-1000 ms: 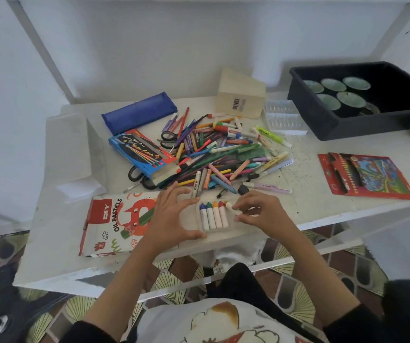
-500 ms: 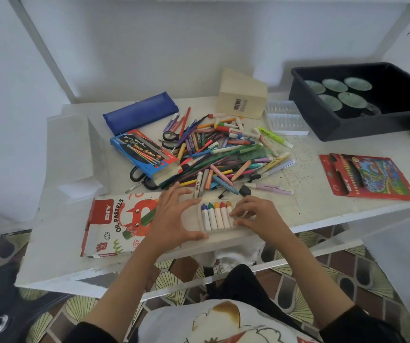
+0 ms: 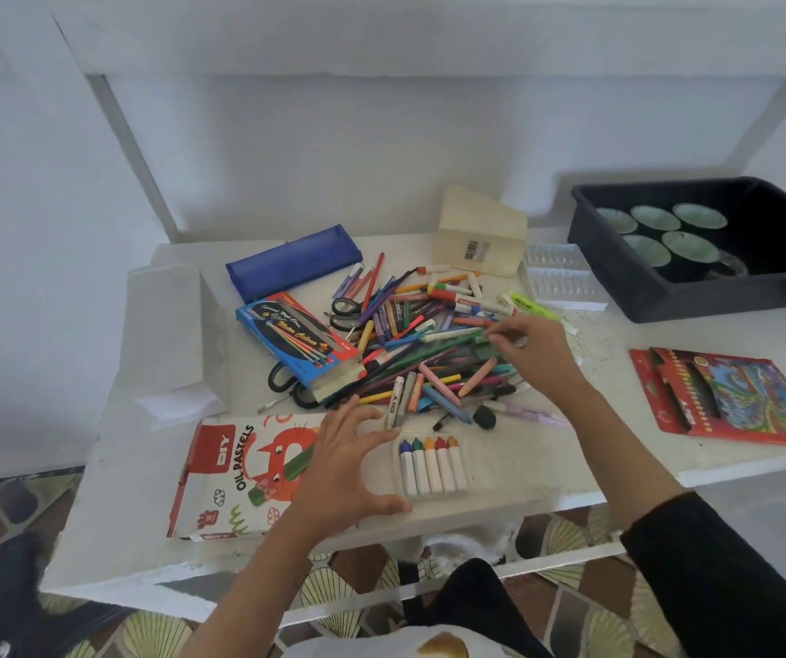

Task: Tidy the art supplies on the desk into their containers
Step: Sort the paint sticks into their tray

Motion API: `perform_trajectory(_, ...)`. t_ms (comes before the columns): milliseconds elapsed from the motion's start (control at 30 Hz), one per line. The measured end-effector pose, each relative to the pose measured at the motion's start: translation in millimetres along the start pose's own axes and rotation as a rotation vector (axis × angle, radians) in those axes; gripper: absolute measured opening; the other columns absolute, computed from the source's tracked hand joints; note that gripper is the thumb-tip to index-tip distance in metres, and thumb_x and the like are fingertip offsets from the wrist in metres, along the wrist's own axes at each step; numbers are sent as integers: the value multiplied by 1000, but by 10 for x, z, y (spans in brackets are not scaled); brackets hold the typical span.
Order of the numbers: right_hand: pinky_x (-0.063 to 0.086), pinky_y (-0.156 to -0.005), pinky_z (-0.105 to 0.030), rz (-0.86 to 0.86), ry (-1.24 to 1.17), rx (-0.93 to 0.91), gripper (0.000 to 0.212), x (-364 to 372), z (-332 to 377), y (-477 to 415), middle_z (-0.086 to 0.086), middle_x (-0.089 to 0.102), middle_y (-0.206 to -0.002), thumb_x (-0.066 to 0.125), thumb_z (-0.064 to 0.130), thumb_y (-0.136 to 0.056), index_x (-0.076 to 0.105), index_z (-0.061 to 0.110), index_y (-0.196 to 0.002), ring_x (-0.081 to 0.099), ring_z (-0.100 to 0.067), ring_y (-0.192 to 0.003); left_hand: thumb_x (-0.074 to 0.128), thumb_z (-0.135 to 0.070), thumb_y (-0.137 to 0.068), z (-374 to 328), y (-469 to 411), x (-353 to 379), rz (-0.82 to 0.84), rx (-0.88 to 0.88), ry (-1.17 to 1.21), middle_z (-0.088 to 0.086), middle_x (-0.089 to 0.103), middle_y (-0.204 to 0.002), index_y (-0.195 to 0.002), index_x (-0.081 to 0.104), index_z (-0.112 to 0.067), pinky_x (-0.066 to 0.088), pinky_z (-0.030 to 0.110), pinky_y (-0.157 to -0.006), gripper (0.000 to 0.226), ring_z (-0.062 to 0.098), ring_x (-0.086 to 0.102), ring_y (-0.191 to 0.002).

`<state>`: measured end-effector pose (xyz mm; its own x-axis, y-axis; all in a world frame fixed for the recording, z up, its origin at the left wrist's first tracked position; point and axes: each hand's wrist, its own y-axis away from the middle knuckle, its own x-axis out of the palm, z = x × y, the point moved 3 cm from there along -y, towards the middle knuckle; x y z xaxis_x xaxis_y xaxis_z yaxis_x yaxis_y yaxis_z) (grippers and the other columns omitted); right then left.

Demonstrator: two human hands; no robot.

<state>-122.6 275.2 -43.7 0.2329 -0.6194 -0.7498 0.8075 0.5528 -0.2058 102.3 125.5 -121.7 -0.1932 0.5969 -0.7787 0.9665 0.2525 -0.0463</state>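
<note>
- Five oil pastels [image 3: 433, 467] lay side by side, tips pointing away from the person, at the left end of the clear pastel tray [image 3: 512, 467]. The tray sat near the front edge of the tabletop [image 3: 618, 448], and the rest of it looked unfilled.
- Left hand [image 3: 348, 472]: grip apart, fingers spread. Thumb and forefinger bracketed the tray's left end, with the heel over the right end of the oil-pastel box [image 3: 234, 472].
- Risk: the light tray could skid or tip toward the front edge if that hand pushed or let go, and the loose sticks would roll out.
- Right hand [image 3: 535, 356] was out over the pile [image 3: 419, 353] of pens, crayons and markers, fingertips [image 3: 500, 337] drawn together at a green piece. Could not tell whether that grip had anything clamped.
- Risk: the pile was crossed and stacked, so pulling one stick could drag its neighbours and send round ones off the tabletop.
- Risk: pastels were mixed with similar-looking markers, so a wrong item could land in the tray.
- Risk: a soft pastel could snap or smear under a hard pinch.
- Scissors [image 3: 343, 308] lay half buried at the pile's left side, and blind reaching there could catch a finger.
- Black tub [image 3: 656, 301] and red pencil pack [image 3: 732, 401] sat well apart on the right, out of the way.
</note>
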Motion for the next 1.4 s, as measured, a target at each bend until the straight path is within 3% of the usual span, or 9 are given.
perform_trajectory(133, 49, -81, -31, 71, 126, 67, 14, 83, -64, -483, -7, 70, -97, 63, 9, -85, 73, 10, -94, 57, -15, -81, 77, -59, -62, -11, 4, -10, 26, -26, -8, -20, 22, -145, -134, 43, -39, -1, 39, -119, 82, -2, -9, -139)
perform_trajectory(300, 52, -74, -36, 155, 390, 241, 21, 285, -230, -794, -10, 67, -95, 58, 24, -88, 69, 10, -98, 63, -28, -87, 76, -60, -61, -16, 9, -16, 20, -29, 1, -27, 19, -139, -133, 45, -39, 0, 39, -119, 81, -5, -10, -138)
perform_trajectory(400, 48, -69, -34, 175, 424, 294, 32, 366, -293, -864, -13, 65, -93, 60, 36, -88, 65, 6, -96, 62, -30, -85, 76, -60, -62, -25, 5, -15, 28, -37, -3, -24, 19, -143, -134, 45, -39, -1, 38, -118, 81, -5, -10, -139)
perform_trajectory(633, 47, -68, -31, 137, 352, 299, 25, 377, -302, -885, -9, 67, -94, 66, 36, -85, 68, 13, -93, 63, -26, -84, 77, -59, -62, -13, 8, -9, 31, -54, -14, -22, 19, -146, -134, 45, -39, -1, 37, -118, 80, -5, -11, -138)
perform_trajectory(967, 33, -66, -24, -234, 130, -19, 19, 181, -185, -504, -9, 64, -91, 62, 28, -89, 65, 9, -95, 55, -20, -83, 76, -61, -60, 34, 5, 15, 24, -29, 10, -30, 18, -138, -130, 44, -43, 3, 43, -119, 80, -4, -7, -140)
perform_trajectory(1100, 41, -66, -22, -328, -72, -26, 17, 99, -72, -217, 0, 63, -81, 64, 21, -89, 60, 4, -91, 58, -14, -74, 65, -74, -54, 54, 2, 21, 14, -9, 18, -27, 23, -139, -128, 41, -46, 8, 46, -119, 82, -1, -3, -141)
perform_trajectory(1233, 45, -54, -7, -280, -239, 80, 10, -7, -19, 71, 0, 61, -73, 62, 17, -89, 57, 8, -89, 59, -4, -57, 58, -78, -52, 68, -6, 29, -7, 0, 26, -26, 26, -139, -125, 41, -48, 10, 46, -118, 81, 0, 0, -141)
perform_trajectory(1333, 48, -45, -14, -166, -364, 148, 8, -32, -103, 302, -5, 63, -70, 63, 15, -88, 62, 8, -92, 59, -4, -47, 57, -78, -51, 63, -12, 27, -7, 0, 25, -25, 27, -137, -124, 42, -48, 11, 46, -118, 81, 0, 1, -141)
perform_trajectory(1400, 46, -48, -12, -116, -381, 192, 7, -20, -164, 452, -5, 65, -71, 68, 13, -84, 67, 11, -91, 58, -3, -52, 56, -79, -50, 60, -16, 24, -1, -2, 18, -27, 26, -137, -124, 42, -48, 11, 46, -118, 82, 0, 1, -141)
